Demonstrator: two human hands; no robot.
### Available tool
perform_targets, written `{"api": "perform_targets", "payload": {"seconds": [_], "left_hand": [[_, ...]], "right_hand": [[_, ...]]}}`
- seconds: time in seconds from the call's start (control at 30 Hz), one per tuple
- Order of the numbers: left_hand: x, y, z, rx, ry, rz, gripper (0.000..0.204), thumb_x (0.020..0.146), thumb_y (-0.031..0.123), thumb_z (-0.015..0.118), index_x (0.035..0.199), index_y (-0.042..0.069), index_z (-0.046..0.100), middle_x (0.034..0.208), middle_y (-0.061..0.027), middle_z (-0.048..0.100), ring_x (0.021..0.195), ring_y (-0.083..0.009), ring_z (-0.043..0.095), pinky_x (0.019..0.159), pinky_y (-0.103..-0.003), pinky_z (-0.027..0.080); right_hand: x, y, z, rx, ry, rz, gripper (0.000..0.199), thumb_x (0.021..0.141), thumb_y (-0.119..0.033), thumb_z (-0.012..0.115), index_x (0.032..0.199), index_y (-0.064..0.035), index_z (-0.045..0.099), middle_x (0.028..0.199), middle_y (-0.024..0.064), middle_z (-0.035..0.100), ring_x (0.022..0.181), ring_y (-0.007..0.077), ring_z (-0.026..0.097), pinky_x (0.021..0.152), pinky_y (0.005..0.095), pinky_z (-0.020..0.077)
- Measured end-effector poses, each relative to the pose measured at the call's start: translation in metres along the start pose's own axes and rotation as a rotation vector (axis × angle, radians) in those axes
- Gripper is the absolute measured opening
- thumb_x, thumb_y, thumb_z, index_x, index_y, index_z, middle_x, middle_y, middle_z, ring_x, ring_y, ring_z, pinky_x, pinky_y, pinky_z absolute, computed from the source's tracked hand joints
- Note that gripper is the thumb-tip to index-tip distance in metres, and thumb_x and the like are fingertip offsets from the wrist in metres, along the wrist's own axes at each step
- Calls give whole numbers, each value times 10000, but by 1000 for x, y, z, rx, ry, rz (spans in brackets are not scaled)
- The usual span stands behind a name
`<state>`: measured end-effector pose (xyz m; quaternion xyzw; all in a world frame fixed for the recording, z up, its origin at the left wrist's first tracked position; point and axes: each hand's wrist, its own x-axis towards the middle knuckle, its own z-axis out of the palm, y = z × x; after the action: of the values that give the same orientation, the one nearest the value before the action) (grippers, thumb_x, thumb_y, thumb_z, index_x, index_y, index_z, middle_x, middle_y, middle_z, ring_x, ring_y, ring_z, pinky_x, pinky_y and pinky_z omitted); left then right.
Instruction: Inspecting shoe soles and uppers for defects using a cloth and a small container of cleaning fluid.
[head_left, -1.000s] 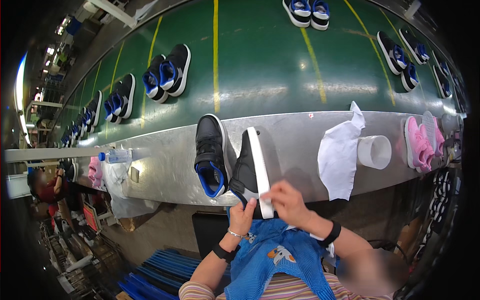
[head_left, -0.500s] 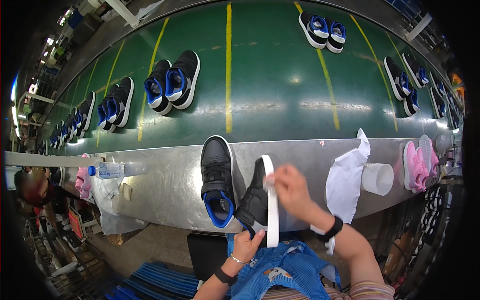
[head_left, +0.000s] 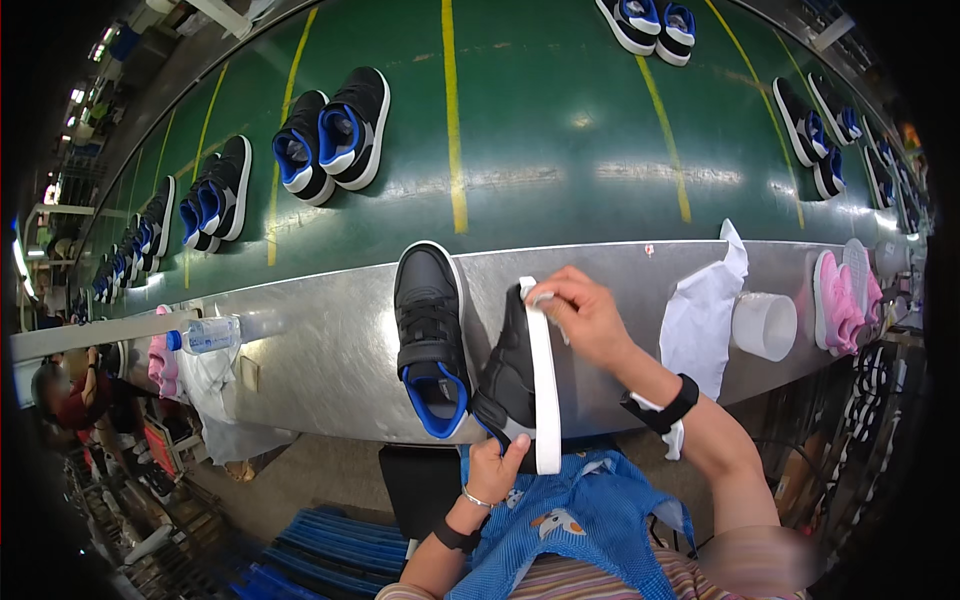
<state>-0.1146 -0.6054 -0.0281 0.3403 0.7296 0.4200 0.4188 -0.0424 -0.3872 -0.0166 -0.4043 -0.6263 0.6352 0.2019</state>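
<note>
A black sneaker (head_left: 510, 375) with a white sole is tipped on its side at the metal ledge's near edge. My left hand (head_left: 497, 468) is closed on its heel end, thumb against the upper by the sole. At the toe end my right hand (head_left: 585, 312) pinches a small whitish piece (head_left: 543, 299), like a scrap of cloth, against the white sole edge. Just left, a matching sneaker (head_left: 430, 330) with blue lining stands upright on the ledge, toe pointing away, touched by neither hand.
Beyond the metal ledge (head_left: 320, 370), a green conveyor belt (head_left: 540, 130) with yellow lines carries several pairs of similar sneakers. On the right lie a white cloth (head_left: 703, 315), a white cup (head_left: 765, 326) and pink shoes (head_left: 835, 305). A water bottle (head_left: 210, 335) lies at left.
My right hand has moved along the sole edge to the toe end. My left hand still grips the heel. The whole view has shifted slightly, and the belt shoes appear higher up.
</note>
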Motion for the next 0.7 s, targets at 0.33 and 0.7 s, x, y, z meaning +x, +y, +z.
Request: {"api": "perform_targets", "payload": {"seconds": [0.33,0.7], "left_hand": [[-3,23,-11,-78,46,-181,289,849,208,518,714,-44,559,589,25,514,583,-31,417,497,-216,364],[-9,8,-15,-429,86,-214,267,857,208,508,747,-19,595,653,52,516,604,-23,424,524,-184,356]], "right_hand": [[-153,8,16,-132,-222,-439,230,684,89,505,820,-65,610,772,72,485,690,229,497,612,290,416],[2,13,16,-123,154,-332,143,727,-7,548,832,-52,635,758,89,491,710,211,495,624,280,393]]}}
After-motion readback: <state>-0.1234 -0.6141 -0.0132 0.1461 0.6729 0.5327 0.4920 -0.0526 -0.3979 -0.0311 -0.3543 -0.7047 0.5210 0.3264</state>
